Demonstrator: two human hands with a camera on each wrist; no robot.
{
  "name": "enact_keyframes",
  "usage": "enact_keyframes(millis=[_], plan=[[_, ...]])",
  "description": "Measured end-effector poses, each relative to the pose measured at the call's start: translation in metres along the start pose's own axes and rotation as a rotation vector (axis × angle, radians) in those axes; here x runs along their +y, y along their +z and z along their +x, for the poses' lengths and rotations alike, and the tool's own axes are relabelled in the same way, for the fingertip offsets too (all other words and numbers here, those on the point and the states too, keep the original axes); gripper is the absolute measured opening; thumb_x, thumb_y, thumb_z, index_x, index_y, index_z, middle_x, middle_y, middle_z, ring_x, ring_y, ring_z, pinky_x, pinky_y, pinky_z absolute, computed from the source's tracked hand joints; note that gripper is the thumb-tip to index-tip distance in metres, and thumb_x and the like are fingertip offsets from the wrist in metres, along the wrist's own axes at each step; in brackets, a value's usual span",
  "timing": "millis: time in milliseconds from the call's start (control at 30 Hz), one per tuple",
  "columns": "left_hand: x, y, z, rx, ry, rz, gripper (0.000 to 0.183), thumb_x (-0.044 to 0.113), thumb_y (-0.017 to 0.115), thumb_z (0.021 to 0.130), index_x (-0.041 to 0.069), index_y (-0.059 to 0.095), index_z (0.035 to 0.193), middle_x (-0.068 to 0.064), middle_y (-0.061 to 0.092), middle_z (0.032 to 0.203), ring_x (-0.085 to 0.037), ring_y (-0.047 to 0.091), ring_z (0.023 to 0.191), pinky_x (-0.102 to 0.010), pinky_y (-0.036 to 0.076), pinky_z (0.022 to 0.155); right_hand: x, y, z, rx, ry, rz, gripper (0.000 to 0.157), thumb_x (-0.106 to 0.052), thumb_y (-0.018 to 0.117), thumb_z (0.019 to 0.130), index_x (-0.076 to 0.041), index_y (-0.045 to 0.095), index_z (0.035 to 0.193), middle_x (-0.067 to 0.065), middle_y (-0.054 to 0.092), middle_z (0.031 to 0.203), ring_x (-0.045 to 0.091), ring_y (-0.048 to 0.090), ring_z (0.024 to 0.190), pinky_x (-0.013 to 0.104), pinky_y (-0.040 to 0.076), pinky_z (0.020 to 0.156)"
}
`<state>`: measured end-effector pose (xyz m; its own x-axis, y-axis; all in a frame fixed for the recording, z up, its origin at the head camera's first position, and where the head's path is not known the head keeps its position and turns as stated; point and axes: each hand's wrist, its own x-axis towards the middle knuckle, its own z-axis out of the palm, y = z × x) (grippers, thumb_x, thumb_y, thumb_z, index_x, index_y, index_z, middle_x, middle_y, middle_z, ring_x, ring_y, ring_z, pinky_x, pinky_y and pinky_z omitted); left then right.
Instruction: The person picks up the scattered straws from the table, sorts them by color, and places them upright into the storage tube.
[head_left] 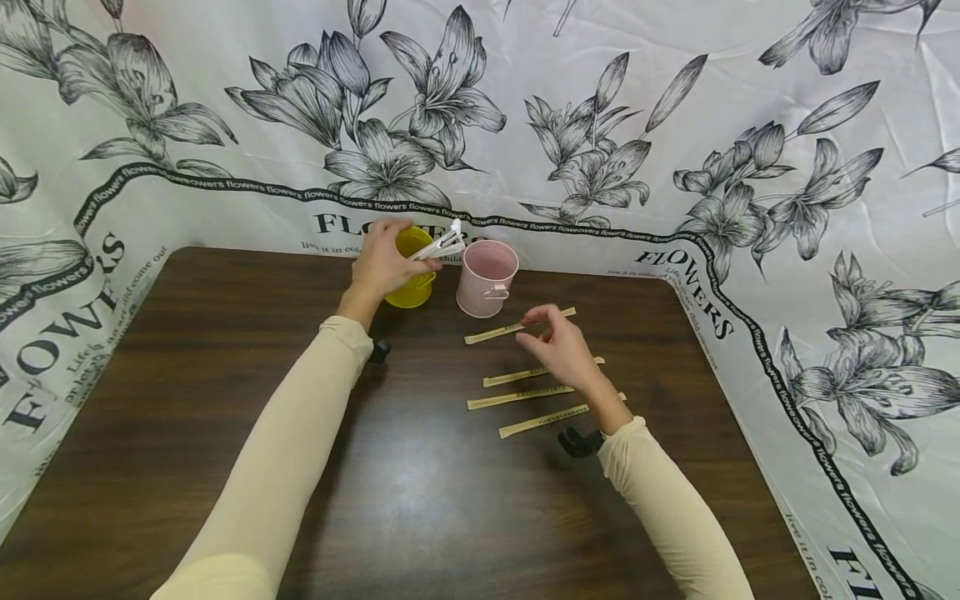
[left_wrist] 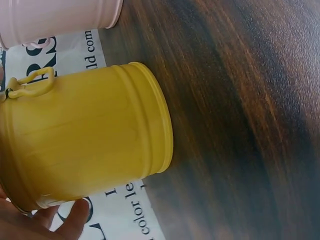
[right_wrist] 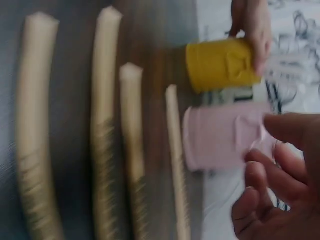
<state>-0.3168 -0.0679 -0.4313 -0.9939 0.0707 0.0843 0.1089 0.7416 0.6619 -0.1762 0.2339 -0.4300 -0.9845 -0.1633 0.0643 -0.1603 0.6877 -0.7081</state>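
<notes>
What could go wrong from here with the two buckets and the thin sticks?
The left hand grips the yellow bucket at its rim, so a tilt might spill the white items that jut over it. The pink bucket stands close beside it and could get bumped. The right hand is above the thin sticks, holding nothing, so lowering the wrist might push the nearest one askew.

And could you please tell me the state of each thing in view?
Yellow bucket: upright.
White items: leaning in the yellow bucket, ends sticking out.
Pink bucket: upright, uncovered.
Four tan sticks: lying flat, spaced apart.
Left grip: holding the yellow bucket.
Right grip: holding nothing.
</notes>
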Motion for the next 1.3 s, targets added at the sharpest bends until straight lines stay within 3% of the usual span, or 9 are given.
enact_keyframes(millis=[167,367,567,767,900,1067,1133,1200,1300], plan=[[0.002,-0.001,-0.001,-0.001,-0.005,0.022,0.112,0.082,0.068,0.054,0.029,0.036,0.147,0.004,0.028,0.154,-0.025,0.032,0.139,-0.060,0.039,0.100,0.035,0.000,-0.031,-0.121,0.051,-0.048,0.031,-0.029,0.068,0.088,-0.013,0.060,0.113,0.006,0.066,0.095,0.016,0.055,0.065,0.027,0.045,0.055],[0.002,0.000,-0.002,0.018,0.033,-0.002,0.109,0.072,0.073,0.060,0.021,0.036,0.148,-0.002,0.028,0.155,-0.029,0.029,0.141,-0.054,0.034,0.110,0.059,0.001,-0.060,-0.261,0.038,-0.030,0.027,-0.030,0.072,0.085,-0.014,0.065,0.105,0.003,0.065,0.098,0.012,0.053,0.065,0.025,0.046,0.056],[-0.001,0.002,-0.006,0.059,0.092,-0.014,0.109,0.061,0.079,0.064,0.014,0.032,0.149,-0.006,0.024,0.157,-0.031,0.020,0.144,-0.048,0.022,0.118,0.068,0.008,-0.069,-0.330,-0.024,-0.022,0.030,-0.029,0.078,0.079,-0.020,0.067,0.105,0.002,0.058,0.106,0.015,0.049,0.074,0.023,0.044,0.063],[0.008,0.000,-0.030,0.142,0.121,-0.075,0.123,0.069,0.078,0.056,0.021,0.020,0.153,-0.004,0.015,0.158,-0.027,0.009,0.145,-0.049,0.019,0.118,0.072,0.013,-0.071,-0.359,-0.057,-0.021,0.017,-0.026,0.076,0.081,-0.023,0.070,0.096,0.001,0.053,0.102,0.018,0.048,0.085,0.023,0.042,0.070],[0.028,0.003,-0.054,0.291,0.228,-0.133,0.118,0.063,0.083,0.053,0.022,0.030,0.150,-0.007,0.026,0.149,-0.028,0.019,0.134,-0.047,0.023,0.112,0.076,0.014,-0.073,-0.334,-0.087,-0.037,0.008,-0.026,0.074,0.082,-0.026,0.071,0.090,-0.001,0.054,0.096,0.016,0.051,0.086,0.023,0.044,0.070],[0.059,0.015,-0.078,0.447,0.466,-0.231,0.081,0.042,0.086,0.067,0.012,0.050,0.132,-0.012,0.046,0.121,-0.029,0.037,0.110,-0.041,0.032,0.095,0.079,0.014,-0.072,-0.357,-0.074,-0.029,0.013,-0.029,0.076,0.080,-0.027,0.070,0.092,-0.002,0.053,0.098,0.016,0.049,0.087,0.024,0.043,0.072],[0.073,0.021,-0.083,0.422,0.570,-0.290,0.061,0.032,0.081,0.075,0.008,0.055,0.125,-0.012,0.052,0.111,-0.027,0.045,0.099,-0.035,0.038,0.087,0.079,0.014,-0.071,-0.379,-0.063,-0.033,0.016,-0.030,0.077,0.078,-0.027,0.069,0.091,-0.002,0.052,0.099,0.016,0.048,0.090,0.025,0.042,0.075],[0.086,0.028,-0.084,0.337,0.637,-0.324,0.048,0.026,0.076,0.081,0.008,0.056,0.121,-0.010,0.056,0.109,-0.023,0.052,0.094,-0.030,0.046,0.082,0.078,0.013,-0.070,-0.399,-0.062,-0.031,0.016,-0.030,0.078,0.078,-0.026,0.068,0.090,-0.001,0.051,0.100,0.016,0.046,0.091,0.028,0.042,0.077],[0.101,0.041,-0.076,0.182,0.649,-0.319,0.042,0.025,0.070,0.086,0.010,0.056,0.122,-0.007,0.057,0.115,-0.018,0.057,0.098,-0.028,0.052,0.083,0.076,0.014,-0.069,-0.413,-0.071,-0.022,0.012,-0.029,0.077,0.078,-0.025,0.068,0.086,0.001,0.050,0.098,0.016,0.045,0.090,0.027,0.041,0.076]])
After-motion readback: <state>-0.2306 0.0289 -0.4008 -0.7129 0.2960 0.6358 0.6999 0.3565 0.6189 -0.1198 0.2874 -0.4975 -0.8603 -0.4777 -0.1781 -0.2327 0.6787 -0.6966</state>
